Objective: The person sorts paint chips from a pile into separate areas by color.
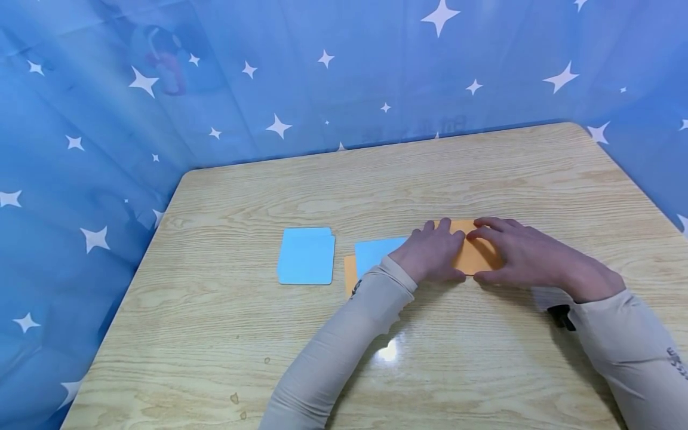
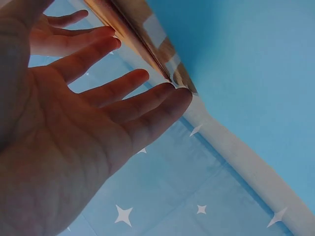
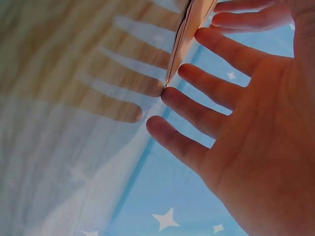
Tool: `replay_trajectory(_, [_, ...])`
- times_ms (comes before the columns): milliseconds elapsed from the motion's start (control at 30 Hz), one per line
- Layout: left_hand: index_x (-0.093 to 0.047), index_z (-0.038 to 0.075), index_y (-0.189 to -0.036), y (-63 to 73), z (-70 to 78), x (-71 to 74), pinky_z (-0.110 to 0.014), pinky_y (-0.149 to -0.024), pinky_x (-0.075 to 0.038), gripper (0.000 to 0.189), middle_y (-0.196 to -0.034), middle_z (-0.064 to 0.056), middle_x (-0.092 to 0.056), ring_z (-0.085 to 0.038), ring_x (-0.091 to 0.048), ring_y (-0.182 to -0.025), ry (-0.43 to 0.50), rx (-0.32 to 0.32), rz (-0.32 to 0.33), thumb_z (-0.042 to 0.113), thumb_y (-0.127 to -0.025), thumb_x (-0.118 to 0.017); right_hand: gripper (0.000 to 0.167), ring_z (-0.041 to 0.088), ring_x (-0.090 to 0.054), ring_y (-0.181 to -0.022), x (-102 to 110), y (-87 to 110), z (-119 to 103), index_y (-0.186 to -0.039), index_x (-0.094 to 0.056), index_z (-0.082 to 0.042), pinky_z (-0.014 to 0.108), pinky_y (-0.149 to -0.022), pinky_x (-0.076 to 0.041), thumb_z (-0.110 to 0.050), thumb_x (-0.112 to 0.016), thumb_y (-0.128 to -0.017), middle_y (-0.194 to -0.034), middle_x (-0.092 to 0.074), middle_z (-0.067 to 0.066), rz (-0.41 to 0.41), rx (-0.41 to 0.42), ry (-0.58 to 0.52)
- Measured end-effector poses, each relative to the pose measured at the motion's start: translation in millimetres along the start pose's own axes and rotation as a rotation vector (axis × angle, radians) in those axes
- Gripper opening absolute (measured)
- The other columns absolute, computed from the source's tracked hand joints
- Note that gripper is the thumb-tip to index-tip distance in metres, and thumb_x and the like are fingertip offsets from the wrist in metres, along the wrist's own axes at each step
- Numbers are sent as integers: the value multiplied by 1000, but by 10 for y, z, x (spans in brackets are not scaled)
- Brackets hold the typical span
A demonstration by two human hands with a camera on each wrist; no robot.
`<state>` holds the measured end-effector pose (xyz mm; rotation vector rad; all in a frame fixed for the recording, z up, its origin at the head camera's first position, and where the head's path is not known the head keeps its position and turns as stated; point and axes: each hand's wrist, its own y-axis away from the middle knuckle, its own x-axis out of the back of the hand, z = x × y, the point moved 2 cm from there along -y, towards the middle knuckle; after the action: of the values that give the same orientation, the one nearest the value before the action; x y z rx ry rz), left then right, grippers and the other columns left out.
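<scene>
Both hands flank a small stack of orange paper squares (image 1: 475,258) on the table's right half. At its left edge is my left hand (image 1: 434,254), fingers extended and fingertips right at the paper. My right hand (image 1: 521,254) faces it from the other side, fingers spread, a fingertip against the stack's edge in the right wrist view. Several thin layers show along the side of the orange stack (image 3: 186,39) there. Close by the left wrist lies a blue paper square (image 1: 378,251), overlapping an orange one (image 1: 350,276); the left forearm hides part of both.
Farther left on the wooden table (image 1: 226,334) sits a pile of light blue squares (image 1: 306,260), slightly uneven at its top edge. A blue curtain with white stars (image 1: 349,77) hangs behind the table's far edge and along its sides.
</scene>
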<state>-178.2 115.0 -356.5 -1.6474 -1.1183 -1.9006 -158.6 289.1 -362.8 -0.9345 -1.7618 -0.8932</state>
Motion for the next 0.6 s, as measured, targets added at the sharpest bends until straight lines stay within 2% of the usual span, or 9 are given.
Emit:
replay_trajectory(167, [-45, 28, -150, 28, -6, 21, -36, -102, -50, 74, -149, -1, -44, -23, -48, -131, 6, 3, -11, 64, -89, -67, 74, 52, -37, -139, 0, 7, -2, -141, -58, -10, 73, -106, -33, -48, -83, -82, -154, -42, 24, -1, 0, 7])
replay_trajectory(367, [-41, 28, -154, 109, -85, 54, -40, -108, -46, 77, -156, -3, -39, -25, -42, -141, 22, -7, 0, 63, -90, -67, 73, 52, -37, -139, 27, 26, -45, -141, -57, -12, 72, -105, -34, -47, -82, -83, -155, -41, 23, 3, 12, 9])
replay_trajectory(600, [-35, 25, -159, 339, -369, 95, -48, -116, -40, 86, -165, -8, -29, -33, -32, -151, 106, 14, 48, 60, -90, -71, 76, 51, -35, -141, 154, -14, -234, -144, -54, -13, 74, -105, -31, -51, -81, -84, -160, -36, 19, 30, 61, 14])
